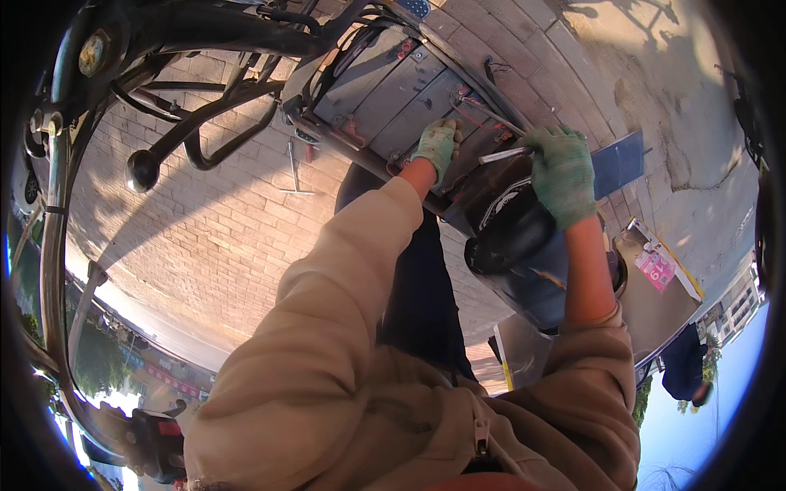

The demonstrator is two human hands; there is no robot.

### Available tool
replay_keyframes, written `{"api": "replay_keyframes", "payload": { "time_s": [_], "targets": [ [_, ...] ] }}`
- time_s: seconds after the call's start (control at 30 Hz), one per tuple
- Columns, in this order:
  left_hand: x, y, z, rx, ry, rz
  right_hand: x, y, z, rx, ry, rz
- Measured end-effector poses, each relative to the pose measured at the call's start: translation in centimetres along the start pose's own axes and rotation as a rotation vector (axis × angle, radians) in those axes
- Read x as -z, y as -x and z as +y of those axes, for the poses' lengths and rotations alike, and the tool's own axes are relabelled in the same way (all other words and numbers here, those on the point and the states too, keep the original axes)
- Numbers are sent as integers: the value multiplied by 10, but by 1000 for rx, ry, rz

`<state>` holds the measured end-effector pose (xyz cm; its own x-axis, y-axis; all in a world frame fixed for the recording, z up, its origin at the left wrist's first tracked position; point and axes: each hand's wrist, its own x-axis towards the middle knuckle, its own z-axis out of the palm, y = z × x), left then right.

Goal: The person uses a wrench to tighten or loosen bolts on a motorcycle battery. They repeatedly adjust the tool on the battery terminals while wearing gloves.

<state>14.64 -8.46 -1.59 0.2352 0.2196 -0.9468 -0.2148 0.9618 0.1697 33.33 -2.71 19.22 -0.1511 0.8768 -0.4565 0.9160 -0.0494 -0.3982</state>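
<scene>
Both my hands wear green work gloves and reach into the open battery bay of a vehicle. Several grey block batteries [409, 102] lie side by side in it, with red wires [479, 121] at their ends. My left hand [440, 147] is over the near edge of the batteries, fingers curled in; what they hold, if anything, is hidden. To its right, my right hand [563, 172] is closed round a slim silver metal tool [503, 155], whose tip points left toward my left hand. The tool's exact kind does not show. Below it is the black seat [516, 233].
A T-handled wrench [294, 170] lies on the brick paving [213, 270] left of the bay. Black frame tubes and a round-ended lever [142, 170] stand at upper left. A blue-grey panel [619, 164] lies right of my right hand. Another person [686, 364] is at far right.
</scene>
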Motion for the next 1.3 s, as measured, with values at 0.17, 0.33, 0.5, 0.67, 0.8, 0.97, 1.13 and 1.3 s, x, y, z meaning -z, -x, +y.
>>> {"api": "replay_keyframes", "payload": {
  "time_s": [0.17,0.33,0.5,0.67,0.8,0.97,1.13,1.3],
  "targets": [
    [39,-35,2,-208,-153,46,-2,11,7,-228,-295,-17],
    [51,-39,37,-515,-862,253,-13,18,13,-324,-458,19],
    [28,-34,70,-467,-1209,277,-9,21,16,-377,-441,40],
    [-4,-46,82,-753,-1443,365,4,29,28,-443,-380,74],
    [-19,-59,90,-660,-1307,444,3,31,34,-405,-269,114],
    [-27,-61,78,-534,-1154,526,-7,31,31,-408,-329,135],
    [-36,-70,64,-539,-1161,584,-14,29,25,-432,-335,176],
    [-29,-82,62,-592,-1267,535,-11,32,24,-422,-302,185]
  ]
}}
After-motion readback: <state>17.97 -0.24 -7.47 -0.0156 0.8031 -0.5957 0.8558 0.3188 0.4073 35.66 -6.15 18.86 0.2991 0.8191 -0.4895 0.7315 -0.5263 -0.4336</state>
